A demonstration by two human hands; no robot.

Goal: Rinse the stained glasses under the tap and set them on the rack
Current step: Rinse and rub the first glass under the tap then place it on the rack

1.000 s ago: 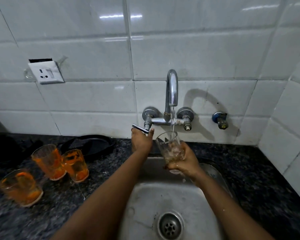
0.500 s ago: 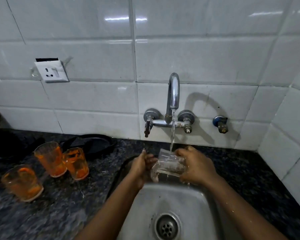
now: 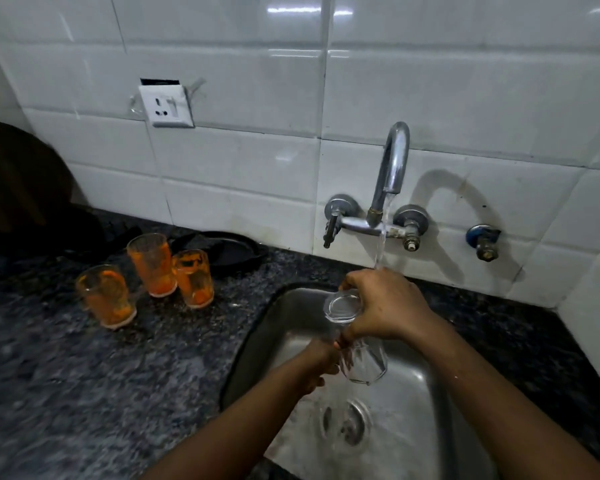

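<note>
Over the steel sink [image 3: 430, 403] I hold a clear glass [image 3: 359, 358] tilted, base up and mouth down. My right hand [image 3: 385, 306] grips it from above near the base. My left hand [image 3: 321, 362] presses against its lower wall from the left. Water runs from the chrome tap [image 3: 392, 168] and lands on my right hand's knuckles. Three orange-stained glasses stand upright on the dark counter to the left: one in front [image 3: 106, 296], one behind [image 3: 151, 263], one to the right [image 3: 193, 277].
A black pan [image 3: 222, 251] lies against the tiled wall behind the stained glasses. A dark rounded object [image 3: 14, 174] stands at the far left. A wall socket [image 3: 167, 105] sits above the counter, and a second valve [image 3: 482, 240] is right of the tap.
The glass has gone from upright under the stream, to sideways between both hands, to mouth-down. My left hand left the tap handle and came down to the glass. The view shifted left.
</note>
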